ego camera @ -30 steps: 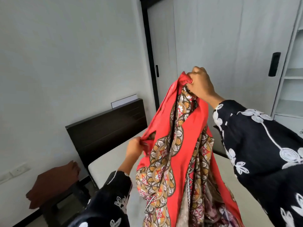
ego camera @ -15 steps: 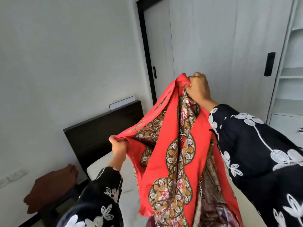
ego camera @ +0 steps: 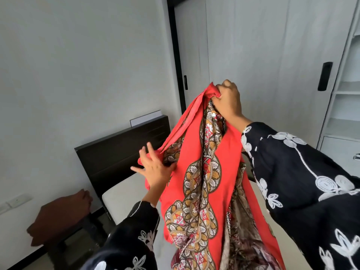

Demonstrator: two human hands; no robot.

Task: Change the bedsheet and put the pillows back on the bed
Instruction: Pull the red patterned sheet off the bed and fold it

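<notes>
Since my left hand (ego camera: 153,170) just splayed its fingers off the bedsheet (ego camera: 229,172) edge before the headboard (ego camera: 116,152), only my right hand (ego camera: 229,100) clamps it. I'd regrip, then spread.

bare white mattress (ego camera: 124,195) against dark headboard (ego camera: 120,152). low dark stool (ego camera: 78,236) beside bed, brown cloth (ego camera: 58,217) on top (overhangs stool edge).
</notes>
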